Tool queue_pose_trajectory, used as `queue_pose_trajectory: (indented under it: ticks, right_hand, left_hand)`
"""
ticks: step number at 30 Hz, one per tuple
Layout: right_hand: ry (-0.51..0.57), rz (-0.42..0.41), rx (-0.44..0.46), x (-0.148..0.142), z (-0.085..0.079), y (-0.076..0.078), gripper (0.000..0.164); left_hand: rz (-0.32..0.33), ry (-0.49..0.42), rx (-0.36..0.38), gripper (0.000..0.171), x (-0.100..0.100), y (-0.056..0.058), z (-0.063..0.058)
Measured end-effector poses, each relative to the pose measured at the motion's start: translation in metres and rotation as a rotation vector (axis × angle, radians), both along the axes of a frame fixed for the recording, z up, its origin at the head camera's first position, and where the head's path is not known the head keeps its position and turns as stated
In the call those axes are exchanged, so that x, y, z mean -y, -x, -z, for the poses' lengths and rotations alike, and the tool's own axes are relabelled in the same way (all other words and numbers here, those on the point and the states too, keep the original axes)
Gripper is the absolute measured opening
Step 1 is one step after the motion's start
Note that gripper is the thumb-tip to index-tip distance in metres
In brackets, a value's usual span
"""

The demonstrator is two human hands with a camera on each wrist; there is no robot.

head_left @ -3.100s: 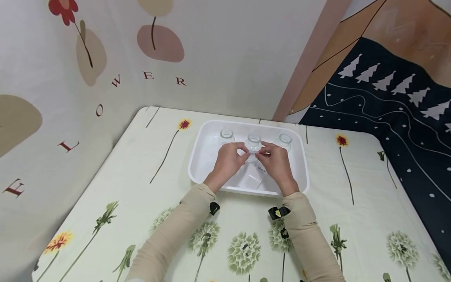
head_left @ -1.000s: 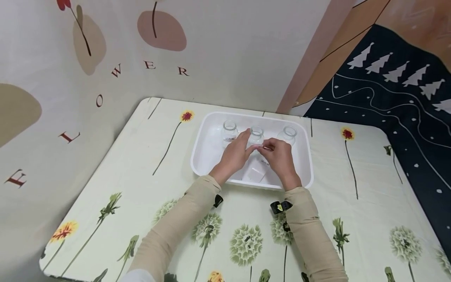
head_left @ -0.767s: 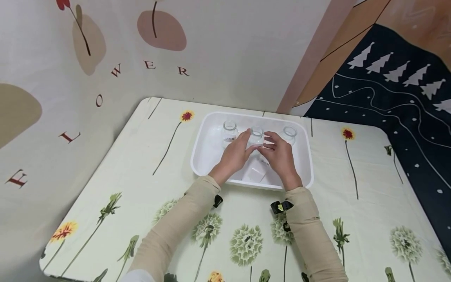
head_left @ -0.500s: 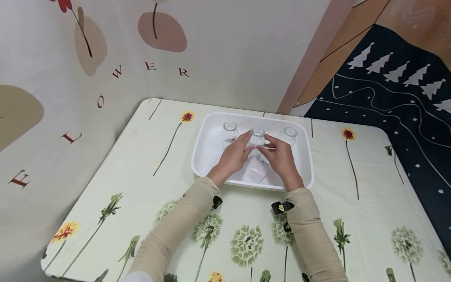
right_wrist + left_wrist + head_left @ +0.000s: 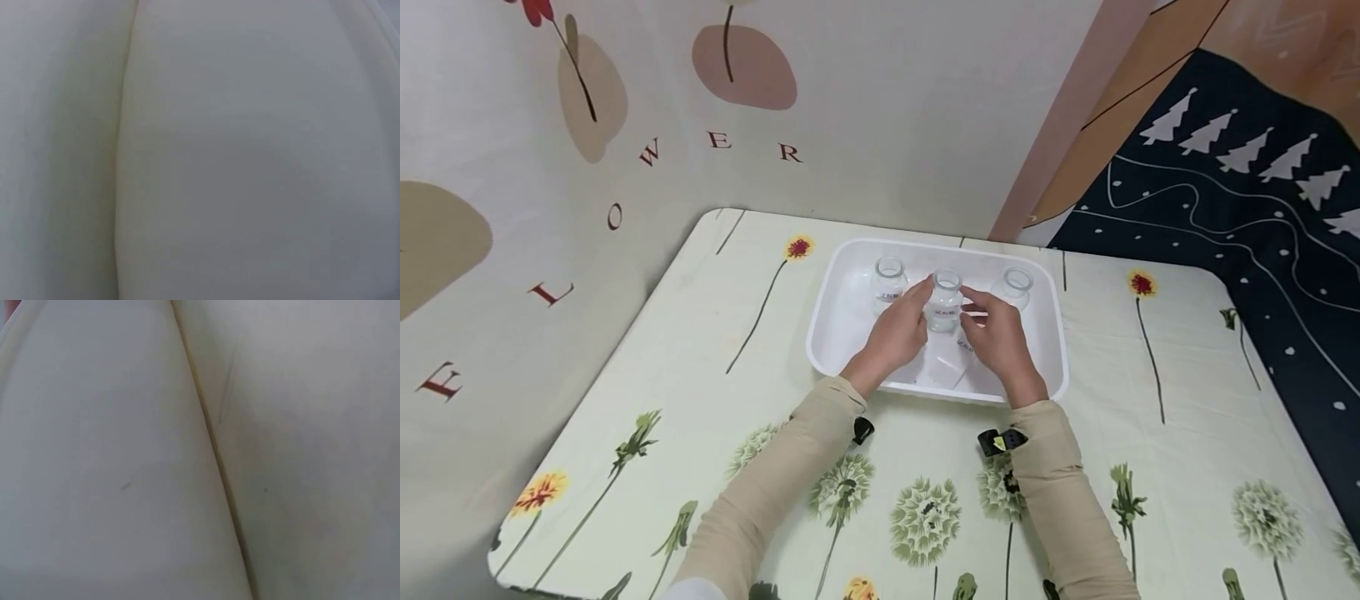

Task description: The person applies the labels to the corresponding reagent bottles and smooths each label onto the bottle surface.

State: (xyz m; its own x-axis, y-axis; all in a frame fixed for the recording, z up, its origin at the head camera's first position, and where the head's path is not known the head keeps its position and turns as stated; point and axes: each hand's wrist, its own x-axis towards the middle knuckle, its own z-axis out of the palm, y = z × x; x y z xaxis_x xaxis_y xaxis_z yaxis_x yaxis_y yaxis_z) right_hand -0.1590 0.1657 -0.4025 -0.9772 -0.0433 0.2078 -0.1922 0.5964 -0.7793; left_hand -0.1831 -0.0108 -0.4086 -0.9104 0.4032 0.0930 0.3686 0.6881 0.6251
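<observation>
In the head view, a small clear glass reagent bottle stands upright and open-mouthed between my hands, a printed label across its front. My left hand grips its left side, some fingers hidden behind the glass. On the other side, my right hand has loosely bent fingers, the tips right at the glass and the thumb off the front. A second labelled bottle stands to the left and a third bottle to the right, partly hidden behind my right hand.
All three bottles are in a white plastic tray on a flower-print tablecloth. A pale sheet of label paper with a printed label lies in the tray's front. Both wrist views show mostly the tray's outer wall and cloth.
A thin strip between my fingertips now sits as a label on the middle bottle. My thumbs have drawn off its front to the sides, uncovering the print.
</observation>
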Motion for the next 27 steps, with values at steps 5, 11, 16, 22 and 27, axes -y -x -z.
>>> queue_pose_trajectory:
  ticks: [5, 11, 16, 22, 27]
  right_hand:
    - [0.005, -0.021, -0.028, 0.0016, 0.0019, 0.0007, 0.049]
    - [-0.018, 0.023, -0.043, 0.0017, 0.0022, 0.0026, 0.042]
    - [-0.02, 0.03, -0.039, 0.0009, 0.0018, 0.003, 0.038]
    - [-0.036, 0.037, -0.024, 0.0006, 0.0008, 0.0015, 0.035]
    - [-0.042, 0.04, -0.028, 0.0002, 0.0008, 0.0006, 0.033]
  left_hand:
    - [-0.005, -0.029, -0.017, 0.061, 0.0007, -0.0006, 0.0015]
    - [0.007, -0.026, -0.005, 0.059, -0.0003, 0.0005, 0.0022]
    - [0.001, -0.011, 0.013, 0.057, -0.0019, 0.0015, 0.0018]
    - [0.004, 0.002, 0.039, 0.054, -0.0023, 0.0023, 0.0017]
    - [0.012, -0.001, 0.025, 0.052, -0.0016, 0.0023, 0.0015]
